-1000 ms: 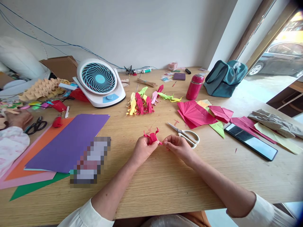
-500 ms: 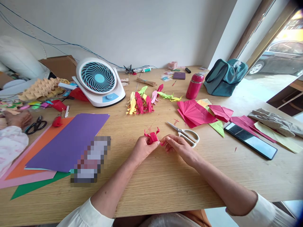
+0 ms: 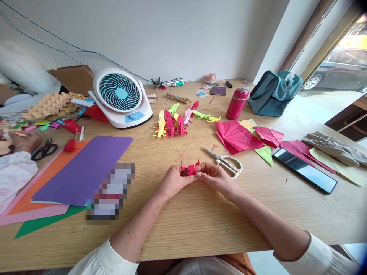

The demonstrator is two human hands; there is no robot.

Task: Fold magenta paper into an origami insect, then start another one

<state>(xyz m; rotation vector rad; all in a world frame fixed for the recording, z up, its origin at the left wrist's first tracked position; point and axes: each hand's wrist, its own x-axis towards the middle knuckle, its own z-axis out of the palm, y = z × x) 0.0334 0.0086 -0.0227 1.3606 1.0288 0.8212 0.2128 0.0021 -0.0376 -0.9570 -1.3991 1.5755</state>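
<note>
My left hand (image 3: 174,180) and my right hand (image 3: 215,177) meet over the wooden table (image 3: 200,217), both pinched on a small red folded paper figure (image 3: 189,169) held between the fingertips. White-handled scissors (image 3: 226,163) lie just right of my right hand. A cluster of finished paper figures (image 3: 174,123) in red, yellow, pink and green lies farther back on the table.
Purple, orange, pink and green paper sheets (image 3: 83,168) lie at left. A white desk fan (image 3: 122,97), red bottle (image 3: 236,104), teal bag (image 3: 273,93), red folded sheets (image 3: 237,137) and a black phone (image 3: 305,170) are around. Another person's hand (image 3: 24,141) rests by black scissors (image 3: 44,149) at far left.
My right hand has closed in on the left, and both now pinch the red paper figure together. The figure has shifted slightly right.
</note>
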